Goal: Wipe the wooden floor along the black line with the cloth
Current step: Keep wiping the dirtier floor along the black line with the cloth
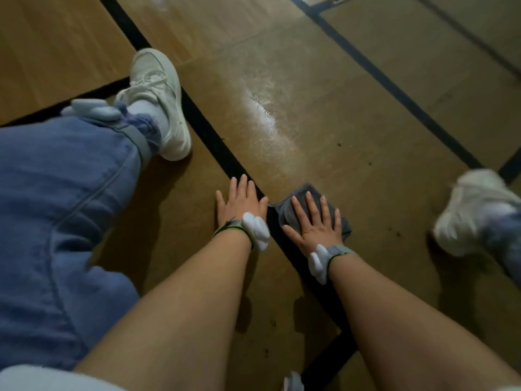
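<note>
A grey cloth point(298, 201) lies on the wooden floor point(352, 153) just right of a black line point(214, 142) that runs diagonally from the upper left to the lower right. My right hand point(313, 221) presses flat on the cloth with straight, spread fingers. My left hand point(241, 203) lies flat on the floor left of the cloth, its fingertips on the black line. A wet, shiny streak point(267, 117) stretches across the floor beyond the cloth.
My left leg in blue trousers point(56, 207) and a white shoe point(160, 103) lie left of the line. My other white shoe point(473, 213) is at the right, blurred. More black lines point(394, 88) cross the floor at the upper right.
</note>
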The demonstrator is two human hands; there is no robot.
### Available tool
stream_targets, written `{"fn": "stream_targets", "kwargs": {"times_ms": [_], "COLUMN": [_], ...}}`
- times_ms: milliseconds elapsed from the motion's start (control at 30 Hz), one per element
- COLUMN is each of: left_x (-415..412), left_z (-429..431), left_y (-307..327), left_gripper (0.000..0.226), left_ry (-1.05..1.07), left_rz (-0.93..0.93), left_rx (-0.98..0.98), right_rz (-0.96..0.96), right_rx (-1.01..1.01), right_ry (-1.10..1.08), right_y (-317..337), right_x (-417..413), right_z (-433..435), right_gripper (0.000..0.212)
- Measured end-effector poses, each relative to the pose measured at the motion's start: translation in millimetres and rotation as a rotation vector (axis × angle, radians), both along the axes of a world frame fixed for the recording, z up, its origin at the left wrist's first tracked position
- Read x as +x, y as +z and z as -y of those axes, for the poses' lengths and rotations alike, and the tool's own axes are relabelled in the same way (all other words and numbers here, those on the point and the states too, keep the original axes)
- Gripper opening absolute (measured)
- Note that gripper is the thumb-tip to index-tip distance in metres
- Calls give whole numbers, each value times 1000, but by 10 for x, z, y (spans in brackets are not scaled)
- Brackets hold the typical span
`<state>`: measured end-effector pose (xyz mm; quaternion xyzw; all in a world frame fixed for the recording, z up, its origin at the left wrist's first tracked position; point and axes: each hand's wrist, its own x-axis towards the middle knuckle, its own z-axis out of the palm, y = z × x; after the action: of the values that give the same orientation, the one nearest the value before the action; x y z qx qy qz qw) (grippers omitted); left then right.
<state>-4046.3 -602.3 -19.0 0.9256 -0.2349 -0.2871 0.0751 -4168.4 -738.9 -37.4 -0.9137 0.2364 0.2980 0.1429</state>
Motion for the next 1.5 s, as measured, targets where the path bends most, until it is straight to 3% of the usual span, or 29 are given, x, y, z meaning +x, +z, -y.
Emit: {"fn": "stream_targets", "kwargs": {"times_ms": [167,467,700,900,1167,1500], "left_x": [-118,-254,-253,-245,-280,-562], "left_z": [-1,37,-53,-138,-284,-565], "left_y": [-245,-334,-365,-405,-367,-403], "left_gripper": [61,61,61,60,61,66], "left_ry": [-103,-30,-87,-123,-253,-573], "left_rz": [109,152,140,173,132,135], "left_rx": [36,3,-40,-26,-23,-66], "right_rz": [152,304,339,351,298,158], "right_rx": [-65,-159,-192,-221,-245,-376], "right_ry": [-19,1,-115,-311,-277,-961], "right_y": [-144,-235,-256,-304,-302,-199], "right_x": [-153,-210,-365,-636,-1038,-1861], "right_z": [8,27,-87,-770,-991,-1015], "right_gripper": [66,63,63,64,65,67]}}
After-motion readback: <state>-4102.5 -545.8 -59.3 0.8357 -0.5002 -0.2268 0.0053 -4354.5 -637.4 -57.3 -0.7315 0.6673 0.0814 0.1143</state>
